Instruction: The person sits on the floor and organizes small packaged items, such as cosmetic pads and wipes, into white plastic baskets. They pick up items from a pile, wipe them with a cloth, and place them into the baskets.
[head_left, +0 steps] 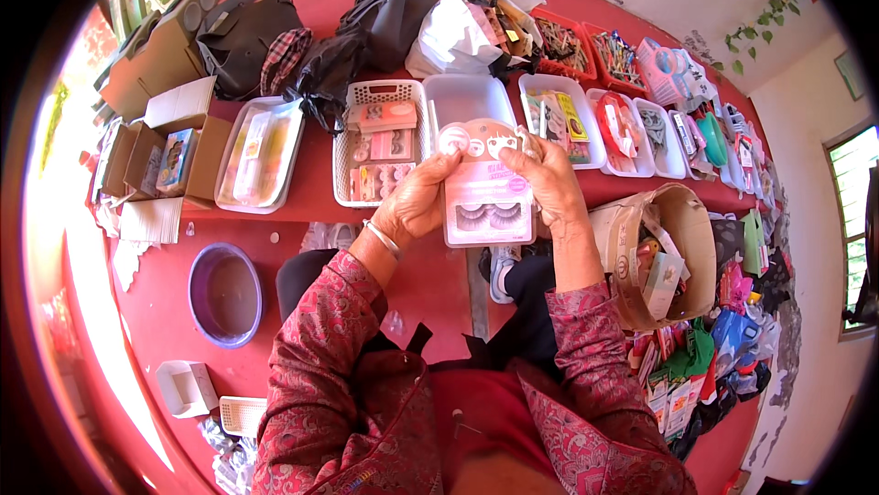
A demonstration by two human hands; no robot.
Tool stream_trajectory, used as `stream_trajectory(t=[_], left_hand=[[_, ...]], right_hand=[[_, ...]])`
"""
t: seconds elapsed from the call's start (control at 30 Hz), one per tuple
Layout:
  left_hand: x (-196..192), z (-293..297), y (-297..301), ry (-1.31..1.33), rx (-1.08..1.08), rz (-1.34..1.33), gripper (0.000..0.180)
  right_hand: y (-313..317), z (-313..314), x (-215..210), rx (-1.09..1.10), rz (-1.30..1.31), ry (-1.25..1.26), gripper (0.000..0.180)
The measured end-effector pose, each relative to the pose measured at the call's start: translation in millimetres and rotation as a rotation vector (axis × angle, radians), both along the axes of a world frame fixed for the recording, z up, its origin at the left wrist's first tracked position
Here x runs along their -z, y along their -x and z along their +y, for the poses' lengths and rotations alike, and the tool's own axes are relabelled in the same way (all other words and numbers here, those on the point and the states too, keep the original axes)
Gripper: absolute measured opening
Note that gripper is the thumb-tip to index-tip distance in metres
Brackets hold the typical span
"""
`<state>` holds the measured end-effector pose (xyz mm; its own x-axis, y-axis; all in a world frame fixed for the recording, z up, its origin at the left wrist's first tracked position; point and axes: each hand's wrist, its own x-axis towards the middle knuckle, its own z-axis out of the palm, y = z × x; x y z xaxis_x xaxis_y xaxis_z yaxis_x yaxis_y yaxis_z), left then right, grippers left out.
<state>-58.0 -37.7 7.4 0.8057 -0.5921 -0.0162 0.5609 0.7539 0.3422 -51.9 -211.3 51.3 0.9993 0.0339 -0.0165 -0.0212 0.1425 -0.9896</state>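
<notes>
Between my two hands is a pink and clear pack of false eyelashes, held upright above the front edge of the red ledge. Its lower window shows a pair of dark lashes. My left hand pinches its upper left side, thumb on the front. My right hand grips the upper right side, thumb across the front; the other fingers are mostly hidden behind. Just behind the pack stands a white tray, partly covered by it. Left of that, a white basket holds several pink lash packs.
An opened cardboard box and a lidded clear tub stand at the left. Further right are white trays of small goods and a large cardboard carton. A purple basin sits low left. Black bags line the back.
</notes>
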Motion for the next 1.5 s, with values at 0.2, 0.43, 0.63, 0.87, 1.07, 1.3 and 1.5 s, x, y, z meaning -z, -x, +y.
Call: stream_trajectory(t=[0.2,0.43,0.63,0.87,1.07,1.3,1.5], left_hand=[[-1,4,5,-0.19,0.077,-0.108,0.04],[-2,-2,14,-0.301,0.039,-0.166,0.043],[-4,-3,14,-0.356,0.054,-0.189,0.04],[13,-5,12,-0.551,0.003,-0.22,0.034],[3,-8,22,-0.623,0.067,-0.193,0.031],[-3,6,15,-0.342,-0.019,-0.133,0.035],[1,-1,13,-0.369,-0.107,-0.118,0.031]], right_hand=[[-7,-6,-5,0.251,0.061,-0.111,0.018],[-8,-9,5,0.241,-0.045,-0.168,0.012],[-13,-30,3,0.222,0.076,-0.256,0.026],[-10,-37,-31,0.524,-0.374,-0.165,0.015],[-14,1,-1,0.154,-1.076,1.126,0.027],[-41,-79,8,0.427,-0.066,0.007,0.019],[-7,-32,9,0.023,0.192,-0.482,0.044]])
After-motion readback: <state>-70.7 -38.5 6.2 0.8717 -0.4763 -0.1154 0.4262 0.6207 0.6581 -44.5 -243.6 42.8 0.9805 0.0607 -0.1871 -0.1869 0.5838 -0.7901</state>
